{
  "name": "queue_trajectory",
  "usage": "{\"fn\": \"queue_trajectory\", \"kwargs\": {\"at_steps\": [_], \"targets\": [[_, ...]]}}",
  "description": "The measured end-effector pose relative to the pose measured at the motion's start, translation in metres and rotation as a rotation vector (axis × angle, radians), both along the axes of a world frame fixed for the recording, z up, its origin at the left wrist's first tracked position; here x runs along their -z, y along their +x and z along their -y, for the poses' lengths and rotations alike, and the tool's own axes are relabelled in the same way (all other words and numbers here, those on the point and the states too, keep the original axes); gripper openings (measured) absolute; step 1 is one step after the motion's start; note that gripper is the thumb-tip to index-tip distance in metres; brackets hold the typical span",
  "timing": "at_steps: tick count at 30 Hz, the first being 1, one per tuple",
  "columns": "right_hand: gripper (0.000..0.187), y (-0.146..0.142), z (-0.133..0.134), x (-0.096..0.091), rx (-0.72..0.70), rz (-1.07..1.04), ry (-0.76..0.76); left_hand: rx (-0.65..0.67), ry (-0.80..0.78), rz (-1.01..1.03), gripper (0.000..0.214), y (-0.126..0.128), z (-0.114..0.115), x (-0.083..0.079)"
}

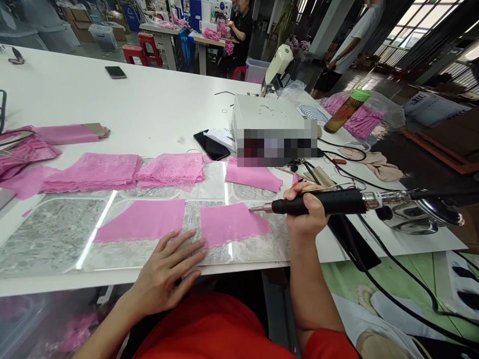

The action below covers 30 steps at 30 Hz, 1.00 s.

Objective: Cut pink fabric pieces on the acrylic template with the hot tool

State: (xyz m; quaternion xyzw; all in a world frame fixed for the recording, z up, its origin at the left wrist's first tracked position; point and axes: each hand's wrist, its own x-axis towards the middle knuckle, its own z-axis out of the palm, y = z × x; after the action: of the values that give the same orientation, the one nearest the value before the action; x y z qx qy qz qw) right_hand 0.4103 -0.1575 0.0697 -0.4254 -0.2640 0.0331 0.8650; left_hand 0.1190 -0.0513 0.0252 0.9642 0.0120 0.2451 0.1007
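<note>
My right hand (pixel 307 209) is wrapped round a black corded handpiece (pixel 318 202) with a slim metal tip, held level and pointing left. That tip is over the upper right part of a flat pink fabric piece (pixel 230 224); whether it touches cannot be told. My left hand (pixel 174 267) lies flat with fingers stretched, its fingertips between this piece and a second pink fabric piece (pixel 144 219). Both pieces rest on a clear-covered, speckled mat (pixel 56 234). Behind them lie stacks of pink lace fabric (pixel 93 172) (pixel 170 169) and another pink piece (pixel 252 175).
A white box-shaped machine (pixel 269 112) stands behind the mat. Black cables (pixel 377 239) hang off the right edge near a shiny metal pot (pixel 415 217). A bottle (pixel 346 112), a phone (pixel 116 72) and more pink fabric (pixel 24 154) lie around the white table (pixel 160 107).
</note>
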Motion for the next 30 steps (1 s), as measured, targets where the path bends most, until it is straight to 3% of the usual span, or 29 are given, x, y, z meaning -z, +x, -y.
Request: {"fn": "queue_trajectory", "kwargs": {"at_steps": [7,17,30], "targets": [[0.006,0.001,0.001,-0.003,0.032,0.007,-0.025,0.006,0.001,0.014,0.044,-0.001,-0.001,0.0],[0.008,0.01,0.027,-0.009,0.093,0.003,-0.04,0.006,0.011,0.02,0.044,0.001,-0.003,0.001],[0.009,0.002,0.025,-0.007,0.085,-0.024,-0.047,0.009,0.022,-0.012,0.044,-0.001,-0.003,0.001]]}}
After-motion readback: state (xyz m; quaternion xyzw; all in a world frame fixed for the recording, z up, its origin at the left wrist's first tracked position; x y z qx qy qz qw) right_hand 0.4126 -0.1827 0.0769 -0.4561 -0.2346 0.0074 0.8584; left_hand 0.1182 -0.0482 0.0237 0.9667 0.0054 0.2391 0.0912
